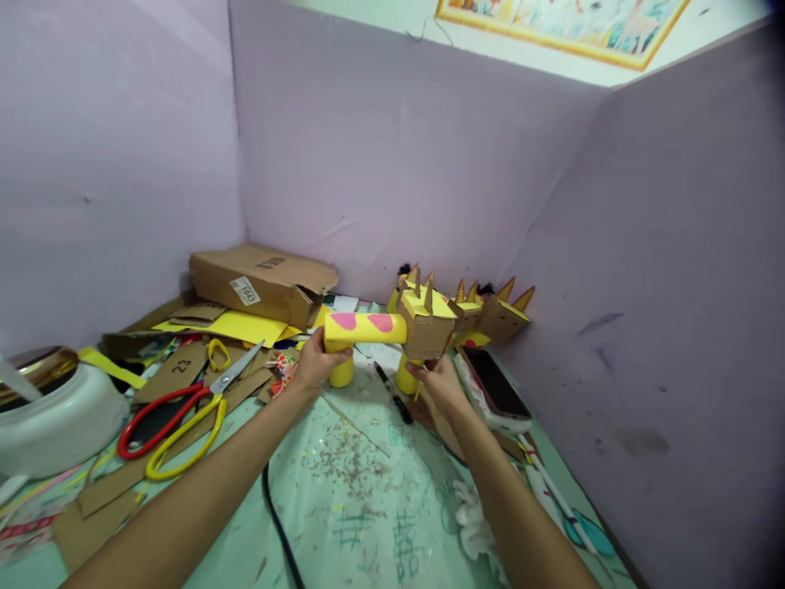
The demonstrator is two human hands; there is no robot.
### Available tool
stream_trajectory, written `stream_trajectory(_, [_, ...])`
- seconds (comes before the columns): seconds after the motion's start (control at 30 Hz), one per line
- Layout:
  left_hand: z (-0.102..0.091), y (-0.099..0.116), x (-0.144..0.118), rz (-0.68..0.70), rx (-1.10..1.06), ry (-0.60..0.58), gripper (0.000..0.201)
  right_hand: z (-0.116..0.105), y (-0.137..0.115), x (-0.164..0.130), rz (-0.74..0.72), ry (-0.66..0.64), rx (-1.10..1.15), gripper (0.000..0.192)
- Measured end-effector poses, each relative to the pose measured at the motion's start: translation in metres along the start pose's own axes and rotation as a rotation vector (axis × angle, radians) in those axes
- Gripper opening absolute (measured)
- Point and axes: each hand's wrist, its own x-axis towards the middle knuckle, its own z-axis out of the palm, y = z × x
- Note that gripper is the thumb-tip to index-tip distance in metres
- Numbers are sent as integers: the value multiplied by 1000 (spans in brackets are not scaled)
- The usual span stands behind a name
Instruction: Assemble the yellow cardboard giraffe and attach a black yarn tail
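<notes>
A yellow paper-and-cardboard giraffe-like figure (pixel 365 328) stands on the table in the middle of the view. Its tube body bears pink patches, and a boxy brown cardboard head (pixel 429 331) with pointed horns is at the right end. My left hand (pixel 317 361) is closed around the body's left end, above one yellow tube leg (pixel 342 374). At the right leg (pixel 406 376), my right hand (pixel 438 380) grips with thumb and fingers. A black marker (pixel 392 393) lies between the legs.
Scissors (pixel 217 386) with red and yellow handles rest on cardboard scraps at left. Behind stands a cardboard box (pixel 263 282). A phone (pixel 495 380) lies at right, near crumpled tissue (pixel 475 519). More horned cardboard pieces (pixel 506 315) sit against the wall. A black cable (pixel 279 523) crosses the front.
</notes>
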Motion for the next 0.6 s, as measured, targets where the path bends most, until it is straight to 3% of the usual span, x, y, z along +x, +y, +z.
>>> stream_trajectory(0.13, [1,5,-4,-18,79,15,44,-1,-1,-4,43,3,-31,22])
stream_trajectory(0.23, [4,14,-7,-35,138,26,47,-11,-7,-12,48,56,-67,29])
stream_trajectory(0.37, [1,25,-9,-68,217,51,59,-32,-30,-25,38,269,-151,51])
stream_trajectory(0.43, [-3,29,-10,-84,247,58,64,-35,-49,-34,-41,397,-171,64])
stream_trajectory(0.47, [-5,29,-11,-95,260,56,65,-34,-59,-39,-148,447,-156,67])
stream_trajectory(0.6, [-11,31,-12,-135,295,17,62,-13,-95,-56,-426,348,-43,54])
